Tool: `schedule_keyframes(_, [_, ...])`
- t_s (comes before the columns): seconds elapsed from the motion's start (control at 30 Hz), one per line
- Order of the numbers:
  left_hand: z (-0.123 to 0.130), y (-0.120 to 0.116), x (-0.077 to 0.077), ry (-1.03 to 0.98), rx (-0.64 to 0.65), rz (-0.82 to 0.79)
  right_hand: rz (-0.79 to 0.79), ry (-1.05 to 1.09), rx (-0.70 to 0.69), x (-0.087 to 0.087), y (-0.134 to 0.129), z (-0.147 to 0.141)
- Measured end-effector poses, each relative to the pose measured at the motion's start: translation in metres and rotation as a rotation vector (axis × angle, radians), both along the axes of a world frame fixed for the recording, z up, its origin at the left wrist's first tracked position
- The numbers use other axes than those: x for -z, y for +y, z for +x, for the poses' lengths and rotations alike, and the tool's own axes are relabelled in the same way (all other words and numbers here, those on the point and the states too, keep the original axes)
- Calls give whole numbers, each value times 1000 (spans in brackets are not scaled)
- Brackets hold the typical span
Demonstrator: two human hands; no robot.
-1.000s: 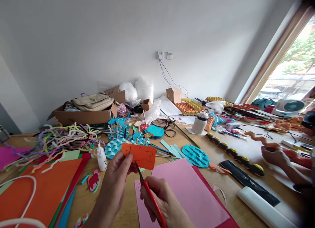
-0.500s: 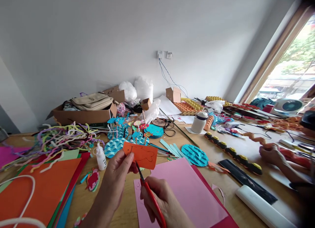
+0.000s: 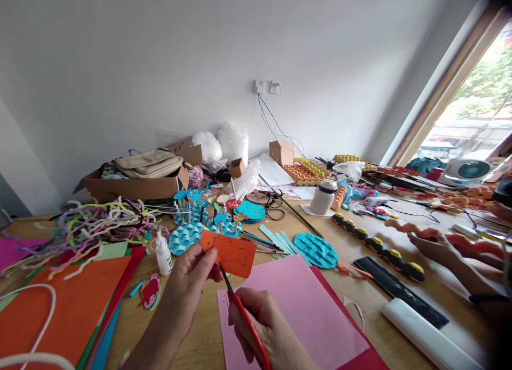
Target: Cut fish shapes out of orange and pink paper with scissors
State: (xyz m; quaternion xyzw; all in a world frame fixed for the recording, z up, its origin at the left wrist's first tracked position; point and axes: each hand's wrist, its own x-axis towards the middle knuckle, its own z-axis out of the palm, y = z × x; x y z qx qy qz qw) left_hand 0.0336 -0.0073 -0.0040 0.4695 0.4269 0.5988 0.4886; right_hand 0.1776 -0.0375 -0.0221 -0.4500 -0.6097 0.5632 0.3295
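My left hand point(image 3: 196, 271) pinches the left end of a small orange paper piece point(image 3: 236, 252) between thumb and fingers. A fish outline is drawn on it in dark lines. In my right hand point(image 3: 264, 322) are red-handled scissors point(image 3: 250, 327), their dark blades pointing up and left to the paper's lower edge, close to my left fingertips. Whether the blades are fully closed I cannot tell. Beneath my right hand lies a pink paper sheet point(image 3: 296, 306) with faint drawn lines at its left edge, on top of a dark red sheet.
Left of my hands stand a white glue bottle point(image 3: 163, 255) and stacked coloured paper point(image 3: 68, 300). Pipe cleaners point(image 3: 108, 226) heap behind. Blue round pieces point(image 3: 316, 250), a white bottle point(image 3: 323, 198) and a white case point(image 3: 428, 332) lie around. At right, another person's hand point(image 3: 434, 247) holds an orange wavy strip.
The orange paper has tilted slightly, its right end a bit lower. My hands barely move. The other person's hand has shifted left with the orange strip.
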Motion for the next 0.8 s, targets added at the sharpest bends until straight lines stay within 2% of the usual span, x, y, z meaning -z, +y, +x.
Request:
schedule_keyframes(0.4, [-5, 3, -8, 66, 109, -88, 95, -27, -15, 4, 4, 2])
schedule_keyframes(0.8, [-7, 6, -9, 94, 153, -104, 143, -43, -23, 12, 5, 5])
